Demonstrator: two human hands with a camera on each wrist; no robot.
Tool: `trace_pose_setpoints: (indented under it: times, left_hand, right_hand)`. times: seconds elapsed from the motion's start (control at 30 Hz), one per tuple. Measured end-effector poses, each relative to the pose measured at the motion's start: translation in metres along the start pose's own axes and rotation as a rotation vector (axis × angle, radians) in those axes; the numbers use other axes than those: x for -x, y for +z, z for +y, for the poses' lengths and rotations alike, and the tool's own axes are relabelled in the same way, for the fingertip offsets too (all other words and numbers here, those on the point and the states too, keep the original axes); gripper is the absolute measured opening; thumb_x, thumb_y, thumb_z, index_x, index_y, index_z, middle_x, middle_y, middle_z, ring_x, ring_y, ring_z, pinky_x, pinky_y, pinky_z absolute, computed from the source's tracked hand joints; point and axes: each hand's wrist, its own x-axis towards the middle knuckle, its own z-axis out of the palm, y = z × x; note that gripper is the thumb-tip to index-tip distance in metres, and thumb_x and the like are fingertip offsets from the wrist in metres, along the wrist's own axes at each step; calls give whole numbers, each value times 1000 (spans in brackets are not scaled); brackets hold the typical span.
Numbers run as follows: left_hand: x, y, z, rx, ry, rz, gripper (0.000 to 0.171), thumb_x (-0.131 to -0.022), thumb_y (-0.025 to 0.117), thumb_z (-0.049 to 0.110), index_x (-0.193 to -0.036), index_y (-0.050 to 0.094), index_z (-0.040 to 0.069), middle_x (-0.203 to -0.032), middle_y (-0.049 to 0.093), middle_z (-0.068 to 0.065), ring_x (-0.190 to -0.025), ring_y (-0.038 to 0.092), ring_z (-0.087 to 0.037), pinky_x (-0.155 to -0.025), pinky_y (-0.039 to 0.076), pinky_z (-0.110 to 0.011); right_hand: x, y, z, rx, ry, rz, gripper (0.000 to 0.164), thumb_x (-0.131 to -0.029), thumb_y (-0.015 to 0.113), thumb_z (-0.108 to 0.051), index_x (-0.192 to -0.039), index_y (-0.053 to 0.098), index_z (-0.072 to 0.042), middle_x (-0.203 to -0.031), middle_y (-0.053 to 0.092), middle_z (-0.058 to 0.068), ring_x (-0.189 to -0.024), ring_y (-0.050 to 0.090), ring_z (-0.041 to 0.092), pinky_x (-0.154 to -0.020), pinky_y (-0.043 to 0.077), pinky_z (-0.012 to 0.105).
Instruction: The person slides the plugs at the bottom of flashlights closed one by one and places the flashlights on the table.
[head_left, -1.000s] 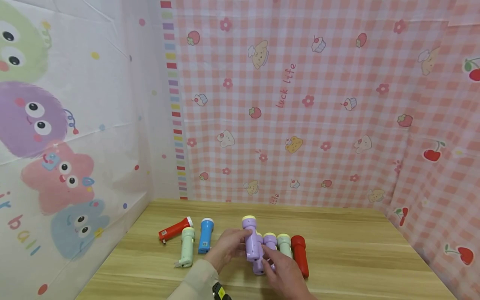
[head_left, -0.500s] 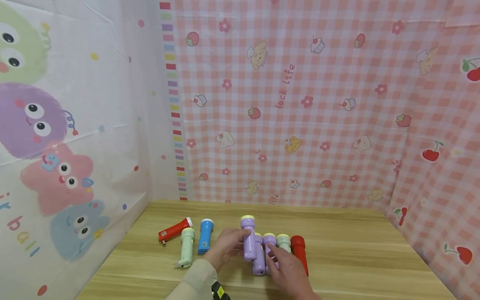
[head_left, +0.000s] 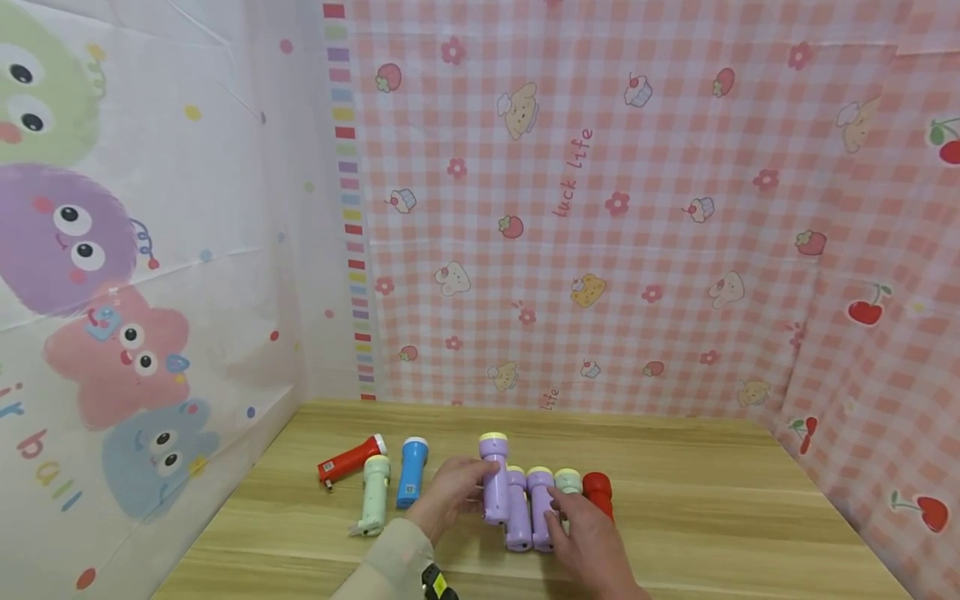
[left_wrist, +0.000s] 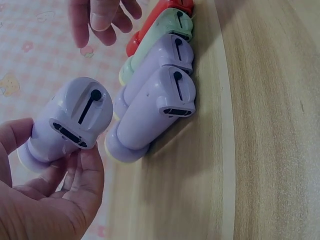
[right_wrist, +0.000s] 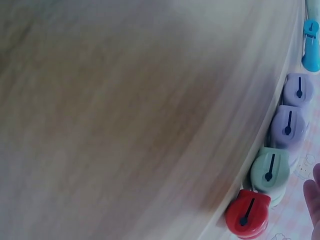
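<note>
My left hand [head_left: 450, 496] grips a purple flashlight [head_left: 494, 490] with a yellow rim, thumb and fingers round its body. In the left wrist view this held flashlight [left_wrist: 75, 115] is raised, its tail end with a slot facing the camera. To its right lies a close row: one purple flashlight [head_left: 517, 518], another purple flashlight [head_left: 542, 508], a pale green flashlight [head_left: 568, 480] and a red flashlight [head_left: 597, 487]. Over the row's right part is my right hand [head_left: 591, 537], fingers loosely bent with nothing in them. It partly hides the green and red ones.
Left of my hands lie a red flashlight [head_left: 348, 462] at a slant, a pale green flashlight [head_left: 374, 498] and a blue flashlight [head_left: 412, 473]. They rest on a wood-grain table [head_left: 697, 500]. A pink checked cloth [head_left: 645, 250] hangs behind, with a printed sheet [head_left: 225, 208] at the left.
My right hand has moved from the purple flashlights rightward, over the green and red ones. The held purple flashlight has shifted slightly left, showing more of the row.
</note>
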Motion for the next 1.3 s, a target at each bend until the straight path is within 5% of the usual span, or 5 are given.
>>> trace_pose_setpoints:
  times: [0.4,0.87,1.3]
  left_hand:
    - [1,-1,0,-16,-4,2,44,-93,63,20,-116,58,-17,-98,67,-16,-84,66,-23,-76,57,-41]
    - [1,-3,-2,-4,-22,41,51,-92,66,21,-122,54,-18,-100,67,-18,-85,66,-24,-78,57,-43]
    - [0,-4,-4,-11,-48,78,46,-91,67,20,-120,55,-15,-99,66,-16,-83,63,-23,-69,54,-34]
  right_hand:
    - [0,-5,14,22,85,-23,26,-84,75,-15,-109,71,-5,-88,66,2,-78,65,22,-63,52,39]
    - [0,-14,30,44,216,-114,29,-89,70,-13,-115,69,-2,-106,68,14,-99,65,34,-82,52,51]
    - [4,-18,44,71,279,-126,22,-87,70,-14,-107,71,-3,-95,65,12,-86,64,34,-71,51,51]
